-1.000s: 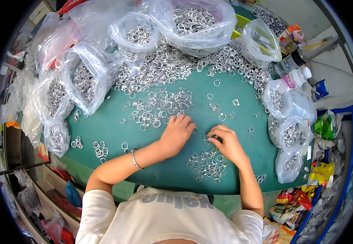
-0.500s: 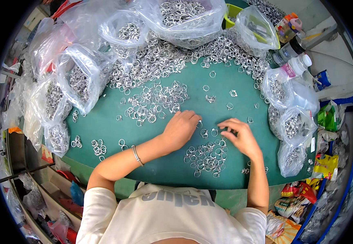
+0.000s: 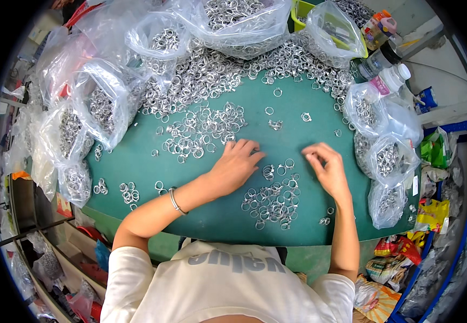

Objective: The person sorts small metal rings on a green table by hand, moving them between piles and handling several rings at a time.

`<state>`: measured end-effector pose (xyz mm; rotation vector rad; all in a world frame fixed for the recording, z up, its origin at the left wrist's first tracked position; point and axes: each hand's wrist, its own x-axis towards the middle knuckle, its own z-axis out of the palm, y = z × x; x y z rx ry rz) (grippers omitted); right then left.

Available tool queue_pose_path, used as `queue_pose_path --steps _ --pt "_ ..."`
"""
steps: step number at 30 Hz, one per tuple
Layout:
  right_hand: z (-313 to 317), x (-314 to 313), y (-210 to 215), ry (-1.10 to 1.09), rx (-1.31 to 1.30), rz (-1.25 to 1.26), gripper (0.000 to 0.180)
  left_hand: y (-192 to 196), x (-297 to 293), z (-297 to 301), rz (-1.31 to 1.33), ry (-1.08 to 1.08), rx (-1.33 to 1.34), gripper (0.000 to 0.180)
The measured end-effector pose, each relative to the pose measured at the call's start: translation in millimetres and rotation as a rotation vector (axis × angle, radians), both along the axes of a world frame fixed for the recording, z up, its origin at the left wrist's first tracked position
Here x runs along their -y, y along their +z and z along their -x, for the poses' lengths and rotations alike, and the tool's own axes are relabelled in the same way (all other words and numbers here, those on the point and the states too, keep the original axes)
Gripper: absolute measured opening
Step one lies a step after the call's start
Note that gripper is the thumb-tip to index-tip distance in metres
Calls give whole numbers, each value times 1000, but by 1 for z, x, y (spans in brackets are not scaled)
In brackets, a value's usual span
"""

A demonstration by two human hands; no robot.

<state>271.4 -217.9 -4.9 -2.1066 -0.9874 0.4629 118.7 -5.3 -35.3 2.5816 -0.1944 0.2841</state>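
Observation:
My left hand is over the green tabletop at the lower right edge of a loose cluster of silver rings. Its fingers are somewhat apart, slightly blurred, and no ring shows in them. To the right, my right hand has its thumb and forefinger brought together in a pinch; anything between them is too small to make out. Between the hands lie a few single rings, just above a nearer group of rings. A silver bangle circles my left wrist.
A big heap of rings spans the table's far side. Open plastic bags of rings line the left, with more bags at right. Bottles stand at the far right. Small ring clusters lie near the left front edge.
My left hand has drawn back left toward the ring cluster. My right hand has moved right and up, its fingers closing. Another ring now lies beside the single ones between the hands.

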Motion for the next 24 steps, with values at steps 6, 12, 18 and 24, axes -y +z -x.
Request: queue_pose_path --steps 6,12,18,24 --pt "22 6 -8 132 21 6 27 -13 -16 7 -201 142 28 34" --pt "-5 53 -14 -439 18 13 23 -7 15 -1 73 3 33 41" --pt "-11 39 -19 -409 291 55 38 -4 46 -9 64 -205 -25 56" --pt "-16 45 -19 -306 176 181 30 -5 44 6 193 -379 -85 55"
